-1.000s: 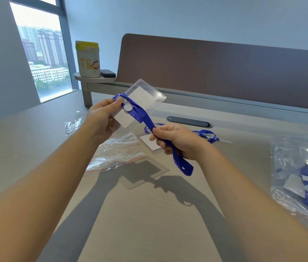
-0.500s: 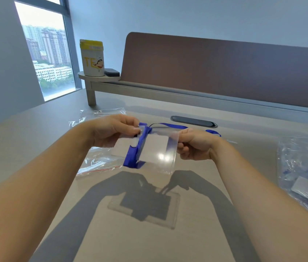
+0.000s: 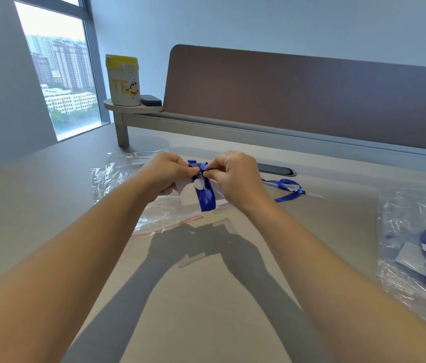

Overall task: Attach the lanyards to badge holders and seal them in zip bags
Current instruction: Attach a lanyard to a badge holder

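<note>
While both hands work up off the counter (image 3: 206,323), biggest thing first: pale counter runs front to back, w/ a brown divider panel (image 3: 311,95) along the far edge and a yellow-lidded tub (image 3: 124,81) on a small shelf at far left. On the counter under the hands lies an empty zip bag (image 3: 128,195), red seal line facing the person. At far right sits a filled zip bag (image 3: 416,247) w/ blue lanyard and card inside, prob. a finished set. A spare lanyard (image 3: 285,188) lies loose just past the right wrist.

Left hand (image 3: 164,171) and right hand (image 3: 235,174) meet at the top of a clear badge holder (image 3: 188,195), held above the empty bag. Both grips are pressed together: thumb and forefinger tips of each hand pinching the blue lanyard (image 3: 206,197) where it crosses the holder's top edge. A white round clip or snap shows just below the pinch; whether it's fastened can't be told.

Key relation: lanyard's long axis hangs down toward the person from the pinch point, lying over the holder's face. The empty bag sits below and to the left, so left hand is nearer it. Judgement: attaching step is about done or being finished; bagging comes after, and the bag mouth's direction isn't clear from here.
</note>
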